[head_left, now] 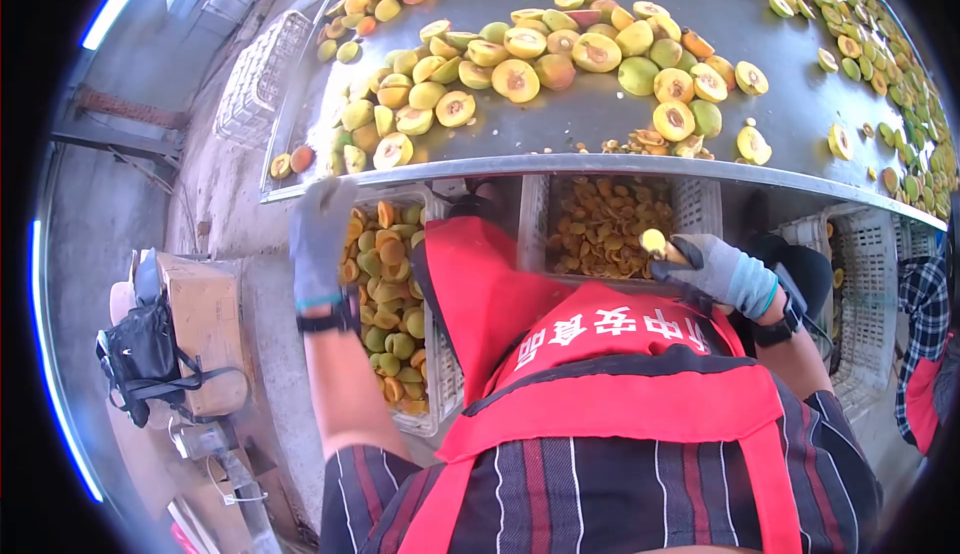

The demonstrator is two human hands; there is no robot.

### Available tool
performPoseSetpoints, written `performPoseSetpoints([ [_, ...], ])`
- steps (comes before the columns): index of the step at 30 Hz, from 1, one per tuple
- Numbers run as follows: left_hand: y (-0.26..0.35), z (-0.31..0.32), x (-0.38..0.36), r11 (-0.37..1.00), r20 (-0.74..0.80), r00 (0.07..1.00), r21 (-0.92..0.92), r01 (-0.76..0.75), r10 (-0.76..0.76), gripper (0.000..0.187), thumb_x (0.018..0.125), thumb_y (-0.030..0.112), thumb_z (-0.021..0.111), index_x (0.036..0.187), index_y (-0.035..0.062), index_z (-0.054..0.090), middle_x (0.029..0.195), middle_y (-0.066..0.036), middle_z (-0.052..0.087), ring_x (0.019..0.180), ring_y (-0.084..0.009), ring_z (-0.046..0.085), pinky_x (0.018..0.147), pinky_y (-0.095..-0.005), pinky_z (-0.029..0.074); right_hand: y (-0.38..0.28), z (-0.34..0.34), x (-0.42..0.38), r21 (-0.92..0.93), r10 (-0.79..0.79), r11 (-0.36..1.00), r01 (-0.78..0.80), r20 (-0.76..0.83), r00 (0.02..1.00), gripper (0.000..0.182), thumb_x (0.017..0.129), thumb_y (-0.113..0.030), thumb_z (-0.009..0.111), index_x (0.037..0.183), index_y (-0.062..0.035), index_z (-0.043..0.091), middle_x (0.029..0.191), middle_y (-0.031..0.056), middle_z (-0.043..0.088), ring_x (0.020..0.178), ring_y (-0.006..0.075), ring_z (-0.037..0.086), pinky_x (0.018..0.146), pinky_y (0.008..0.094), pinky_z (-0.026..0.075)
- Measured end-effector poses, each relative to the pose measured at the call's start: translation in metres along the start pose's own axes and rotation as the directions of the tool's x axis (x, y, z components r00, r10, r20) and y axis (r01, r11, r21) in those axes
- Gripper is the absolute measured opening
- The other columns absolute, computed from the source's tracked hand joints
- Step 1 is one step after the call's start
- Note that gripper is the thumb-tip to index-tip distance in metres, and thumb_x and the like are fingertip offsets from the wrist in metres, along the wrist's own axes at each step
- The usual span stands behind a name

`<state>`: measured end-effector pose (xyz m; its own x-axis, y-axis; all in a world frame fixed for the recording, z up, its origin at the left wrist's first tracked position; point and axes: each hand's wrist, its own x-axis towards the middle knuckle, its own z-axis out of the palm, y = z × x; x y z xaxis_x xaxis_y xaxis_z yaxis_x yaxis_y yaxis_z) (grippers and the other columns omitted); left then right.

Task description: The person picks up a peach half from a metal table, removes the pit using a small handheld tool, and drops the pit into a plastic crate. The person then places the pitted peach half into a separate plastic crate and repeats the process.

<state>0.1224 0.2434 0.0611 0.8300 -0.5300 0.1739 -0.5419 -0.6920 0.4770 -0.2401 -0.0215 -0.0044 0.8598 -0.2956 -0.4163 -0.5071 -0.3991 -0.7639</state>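
My left hand (320, 239), in a grey glove, is raised at the table's front edge beside a white crate (436, 394). Its fingers are smeared and what they do is not visible. Pitted peach halves (392, 299) fill that crate. In front of my apron my right hand (712, 269), also gloved, is closed around a small tool (655, 244) with a pale round end and a brownish handle. Beyond it, under the table edge, a second crate (532, 224) holds brown-orange scraps (610, 229).
A metal table (440, 166) carries a heap of halved peaches (516, 82), with more along its right side (870, 44). White crates (865, 284) stand at the right, near another person's checked sleeve (920, 304). At left are a cardboard box (205, 304), a black bag (140, 354) and another crate (265, 79).
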Motion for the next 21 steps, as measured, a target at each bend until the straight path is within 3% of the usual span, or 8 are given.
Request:
performPoseSetpoints([
  [1, 0.003, 0.008, 0.020, 0.994, 0.047, 0.999, 0.105, 0.010, -0.015, 0.041, 0.079, 0.038, 0.062, 0.100, 0.0026, 0.063, 0.097, -0.018, 0.064, 0.092, -0.0288, 0.060, 0.081, -0.0352, 0.045, -0.005, -0.001, 0.001, 0.183, 0.070, 0.980, -0.077, 0.046, 0.997, 0.032, 0.084, -0.034, 0.061, 0.091, -0.0023, 0.057, 0.071, 0.0166, 0.058, 0.066, 0.0288, 0.058, 0.064, 0.0370, 0.045],
  [4, 0.010, 0.052, 0.068, 0.907, 0.300, 0.947, 0.421, -0.025, -0.113, 0.052, 0.077, 0.043, 0.061, 0.110, 0.0034, 0.058, 0.112, -0.019, 0.059, 0.104, -0.0330, 0.056, 0.088, -0.0381, 0.043, -0.016, 0.004, 0.005, -0.008, -0.023, 1.000, 0.021, -0.207, 0.978, 0.034, 0.084, -0.035, 0.062, 0.088, -0.0017, 0.056, 0.072, 0.0165, 0.058, 0.067, 0.0285, 0.058, 0.064, 0.0372, 0.044],
  [8, 0.023, 0.090, 0.083, 0.883, 0.456, 0.884, 0.450, -0.132, -0.100, 0.057, 0.074, 0.037, 0.063, 0.118, 0.0029, 0.052, 0.117, -0.018, 0.056, 0.107, -0.0334, 0.053, 0.091, -0.0377, 0.041, -0.025, -0.001, -0.004, 0.342, 0.185, 0.928, -0.148, -0.079, 0.980, 0.033, 0.085, -0.035, 0.061, 0.087, -0.0028, 0.054, 0.061, 0.0059, 0.053, 0.051, 0.0116, 0.054, 0.046, 0.0288, 0.043],
  [11, 0.052, 0.096, 0.055, 0.993, 0.284, 0.954, -0.098, -0.067, 0.092, 0.056, 0.071, 0.014, 0.067, 0.123, 0.0015, 0.049, 0.111, -0.015, 0.059, 0.100, -0.0240, 0.058, 0.085, -0.0319, 0.046, -0.035, -0.006, -0.006, 0.448, 0.201, 0.877, -0.171, -0.019, 0.979, 0.028, 0.085, -0.032, 0.060, 0.090, -0.0055, 0.053, 0.060, 0.0017, 0.052, 0.047, 0.0094, 0.051, 0.040, 0.0240, 0.041],
  [13, 0.087, 0.084, 0.021, 0.687, 0.443, 0.882, -0.692, 0.222, 0.161, 0.049, 0.073, 0.005, 0.066, 0.120, 0.0031, 0.052, 0.111, -0.009, 0.060, 0.098, -0.0160, 0.058, 0.083, -0.0283, 0.048, -0.050, -0.013, -0.010, 0.517, 0.166, 0.839, -0.168, 0.051, 0.985, 0.026, 0.085, -0.030, 0.060, 0.092, -0.0060, 0.053, 0.061, 0.0005, 0.051, 0.048, 0.0082, 0.049, 0.040, 0.0227, 0.040],
  [16, 0.118, 0.086, -0.028, 0.283, 0.481, 0.723, -0.877, 0.389, 0.496, 0.049, 0.072, 0.001, 0.069, 0.118, 0.0038, 0.053, 0.111, -0.006, 0.059, 0.100, -0.0158, 0.057, 0.084, -0.0296, 0.048, -0.053, -0.012, -0.001, 0.591, 0.069, 0.798, -0.121, 0.110, 0.992, 0.038, 0.084, -0.041, 0.061, 0.097, -0.0063, 0.053, 0.061, 0.0019, 0.052, 0.046, 0.0094, 0.050, 0.039, 0.0233, 0.042],
  [18, 0.128, 0.098, -0.051, 0.199, 0.402, 0.671, -0.911, 0.361, 0.623, 0.048, 0.078, 0.009, 0.067, 0.122, 0.0052, 0.048, 0.115, -0.008, 0.056, 0.104, -0.0176, 0.055, 0.087, -0.0318, 0.047, -0.049, -0.006, 0.007, 0.630, -0.040, 0.776, -0.027, 0.092, 0.995, 0.039, 0.084, -0.040, 0.060, 0.103, -0.0061, 0.054, 0.062, 0.0021, 0.052, 0.046, 0.0092, 0.051, 0.039, 0.0235, 0.043],
  [21, 0.145, 0.110, -0.074, 0.044, 0.540, 0.607, -0.768, 0.639, 0.583, 0.061, 0.079, 0.032, 0.068, 0.128, 0.0052, 0.042, 0.115, -0.012, 0.055, 0.101, -0.0231, 0.057, 0.081, -0.0335, 0.050, -0.047, 0.004, 0.011, 0.679, -0.114, 0.734, -0.014, 0.144, 0.983, 0.032, 0.087, -0.032, 0.059, 0.104, -0.0057, 0.054, 0.064, 0.0018, 0.053, 0.049, 0.0081, 0.051, 0.040, 0.0233, 0.043],
])
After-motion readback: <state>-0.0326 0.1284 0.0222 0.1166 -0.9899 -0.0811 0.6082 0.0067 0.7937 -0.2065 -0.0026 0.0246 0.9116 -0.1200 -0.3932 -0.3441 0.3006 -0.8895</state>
